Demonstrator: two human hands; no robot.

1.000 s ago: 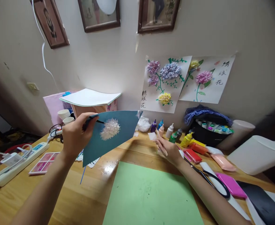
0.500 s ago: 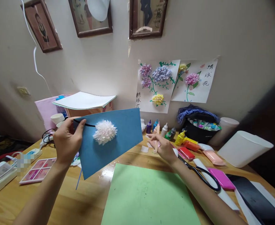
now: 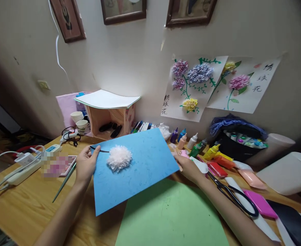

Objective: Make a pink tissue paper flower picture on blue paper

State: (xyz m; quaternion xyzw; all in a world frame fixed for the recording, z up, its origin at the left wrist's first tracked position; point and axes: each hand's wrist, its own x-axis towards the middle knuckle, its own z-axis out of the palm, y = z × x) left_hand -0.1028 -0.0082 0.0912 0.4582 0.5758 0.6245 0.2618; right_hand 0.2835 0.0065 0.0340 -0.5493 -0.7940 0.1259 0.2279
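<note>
A sheet of blue card [image 3: 145, 164] is tilted above the table. A fluffy white paper flower [image 3: 119, 158] sits on its left part, with a thin black stem [image 3: 103, 150] running from the flower to the left edge. My left hand [image 3: 86, 165] pinches that left edge, thumb in front beside the stem. At the opposite side my right hand [image 3: 187, 166] closes on the card's right edge; its fingertips are partly hidden. Below the card lies a green sheet [image 3: 173, 215] on the wooden table, partly covered by the blue card and my right forearm.
Black-handled scissors [image 3: 234, 196] lie right of my right forearm, near a pink packet [image 3: 260, 204]. Several paint bottles [image 3: 192, 140] stand along the wall. A power strip [image 3: 24, 173] with cables is at the left. Behind the card stands an open box [image 3: 130, 119] with white sheets on top.
The view has shifted left and down. The blue card has tilted flatter and moved lower. My right hand has come to the card's right edge, having been apart from it before.
</note>
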